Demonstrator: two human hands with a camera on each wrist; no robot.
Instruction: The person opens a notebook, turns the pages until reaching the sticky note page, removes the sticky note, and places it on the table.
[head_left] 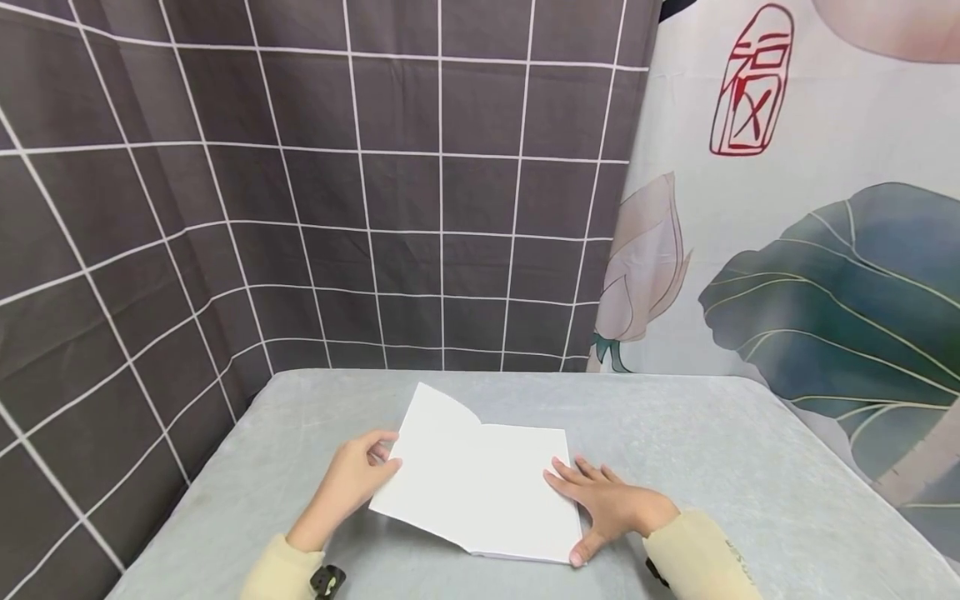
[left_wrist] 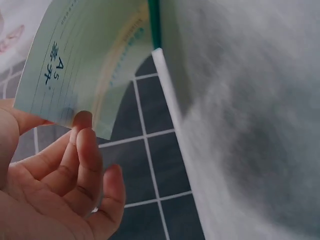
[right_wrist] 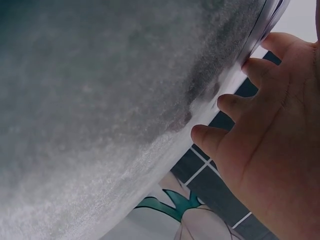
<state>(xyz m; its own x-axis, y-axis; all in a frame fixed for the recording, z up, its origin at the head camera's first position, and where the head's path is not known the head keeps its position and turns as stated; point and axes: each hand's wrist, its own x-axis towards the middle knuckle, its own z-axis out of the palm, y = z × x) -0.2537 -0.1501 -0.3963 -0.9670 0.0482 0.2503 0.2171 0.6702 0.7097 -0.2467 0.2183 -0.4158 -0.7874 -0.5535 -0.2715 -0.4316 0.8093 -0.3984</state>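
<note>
A notebook [head_left: 487, 492] with blank white pages lies spread on the table in the head view, its left side raised off the surface. My left hand [head_left: 356, 475] pinches the left edge between thumb and fingers. In the left wrist view the green cover [left_wrist: 75, 75], printed with "A5" and ruled lines, shows its outer side above the curled fingers of my left hand [left_wrist: 65, 180]. With fingers spread, my right hand [head_left: 611, 504] rests on the right page's outer edge, thumb at the lower corner. The right wrist view shows my right hand [right_wrist: 270, 125] at the edge from the palm side.
The grey table [head_left: 750, 467] extends around the notebook on all sides. Behind and to the left hangs a dark curtain [head_left: 480, 192] with a white grid. A white curtain [head_left: 697, 167] with lotus pictures hangs at the right. Dark bands [head_left: 327, 581] sit at the sleeves.
</note>
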